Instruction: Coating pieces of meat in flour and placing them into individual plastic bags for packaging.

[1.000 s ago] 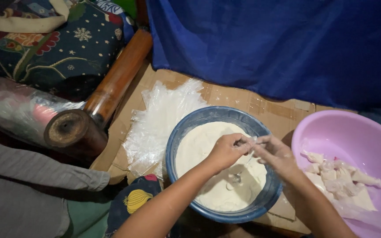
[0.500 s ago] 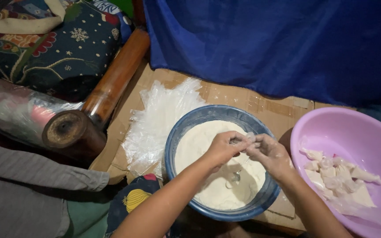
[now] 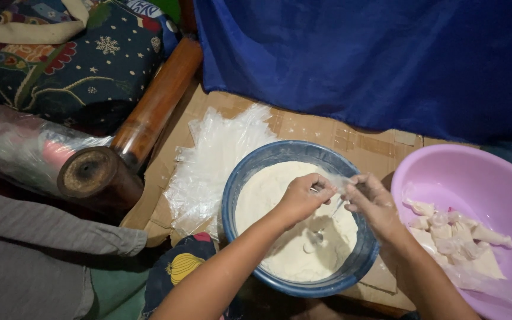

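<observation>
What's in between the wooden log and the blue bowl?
In the head view, a fanned pile of clear plastic bags lies on the cardboard between the wooden log and the blue bowl.

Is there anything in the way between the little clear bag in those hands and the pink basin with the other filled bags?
Nothing visible. Both hands, left hand and right hand, hold the small clear bag over the blue bowl of white batter. The pink basin sits right beside it, with only the two rims between.

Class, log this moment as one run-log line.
left hand + right hand: hold small clear plastic bag | over blue bowl of white batter | pink basin: filled bags
</observation>
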